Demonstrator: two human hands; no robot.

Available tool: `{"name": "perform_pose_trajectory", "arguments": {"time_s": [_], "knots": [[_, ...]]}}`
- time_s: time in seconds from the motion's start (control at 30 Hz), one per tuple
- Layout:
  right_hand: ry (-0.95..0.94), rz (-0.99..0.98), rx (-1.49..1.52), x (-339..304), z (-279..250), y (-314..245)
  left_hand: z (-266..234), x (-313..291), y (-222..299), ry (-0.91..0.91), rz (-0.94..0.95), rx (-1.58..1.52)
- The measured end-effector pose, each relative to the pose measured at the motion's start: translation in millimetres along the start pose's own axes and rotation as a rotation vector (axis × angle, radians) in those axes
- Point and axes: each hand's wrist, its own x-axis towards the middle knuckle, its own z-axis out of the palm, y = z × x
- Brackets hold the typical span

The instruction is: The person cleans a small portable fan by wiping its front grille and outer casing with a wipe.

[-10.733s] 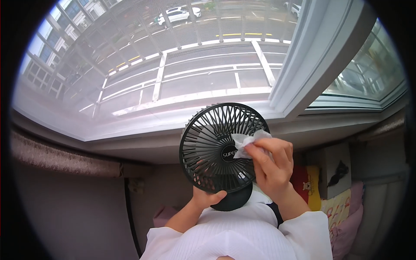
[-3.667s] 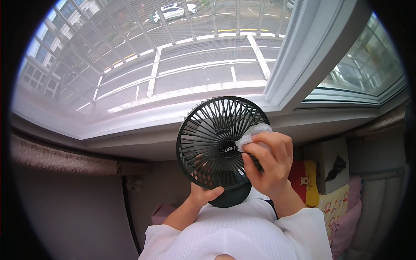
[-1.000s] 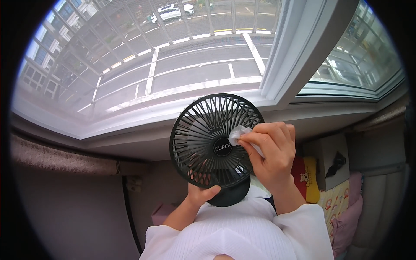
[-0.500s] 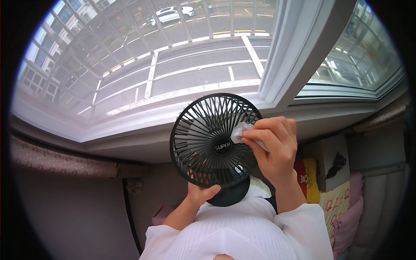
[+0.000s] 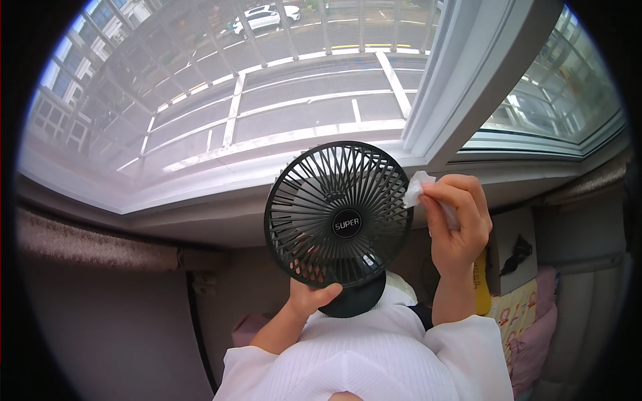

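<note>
The front of the fan [image 5: 347,224] is open to a hand coming from above. At its right edge, the tissue [image 5: 418,189] and the right hand [image 5: 461,217] stand in the way; below the tissue, a narrow gap parts that hand from the fan. The left hand [image 5: 311,299] blocks the lower left, and the white shirt [image 5: 348,354] closes the near side. Open air lies left of the fan. Clearance to the window frame [image 5: 481,87] cannot be judged.

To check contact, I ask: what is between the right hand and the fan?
In the head view, a white tissue, pinched by the right hand, lies there, beside the fan; whether they touch is unclear.
</note>
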Motion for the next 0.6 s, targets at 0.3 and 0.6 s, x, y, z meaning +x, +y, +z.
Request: {"name": "perform_pose_trajectory", "arguments": {"time_s": [0.3,0.6], "knots": [[0.132,-0.174,-0.165,-15,14,2,4,1,2,-0.041,0.028,0.080],[0.101,-0.227,-0.192,-17,13,2,-6,-6,-3,-0.025,0.037,0.125]]}}
